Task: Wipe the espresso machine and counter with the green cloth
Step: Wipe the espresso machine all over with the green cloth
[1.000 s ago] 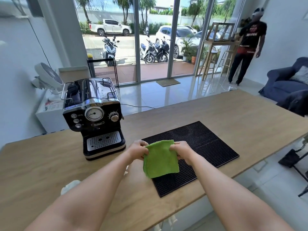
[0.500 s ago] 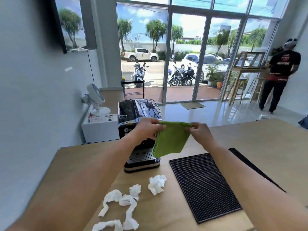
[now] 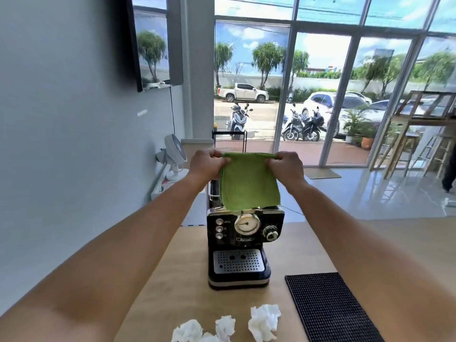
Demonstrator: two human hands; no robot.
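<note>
Held green cloth (image 3: pixel 249 183) spread open directly above the espresso machine (image 3: pixel 244 243), lower edge hanging down to the machine's top; contact there not discernible. Pinched the cloth's upper left corner with left grip (image 3: pixel 207 164), fingers curled tight over the hem. Pinched upper right corner with right grip (image 3: pixel 286 166), likewise closed on the fabric. Stretched top edge straight between the two grips. Stood upright on the wooden desk (image 3: pixel 187 280), dial and drip tray facing the camera: the espresso machine. Lay in front of the machine: crumpled white tissues (image 3: pixel 264 322); to its front right, black ribbed mat (image 3: pixel 328 307).
</note>
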